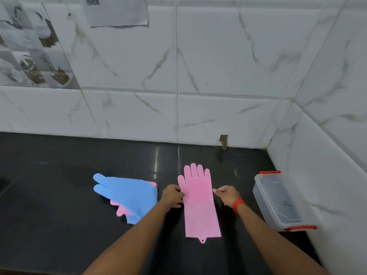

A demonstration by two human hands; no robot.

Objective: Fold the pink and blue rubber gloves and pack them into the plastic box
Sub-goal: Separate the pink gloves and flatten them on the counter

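A pink glove point(198, 203) lies flat on the black counter point(59, 195) in front of me, fingers pointing toward the tiled wall point(218, 76). My left hand point(172, 196) pinches its left edge near the thumb. My right hand point(226, 194), loosely curled with the thumb extended, sits just beside the right edge; whether it touches, I cannot tell. To the left, a blue glove point(127, 193) lies over a second pink one. The clear plastic box point(278, 199), red clips, stands open at right.
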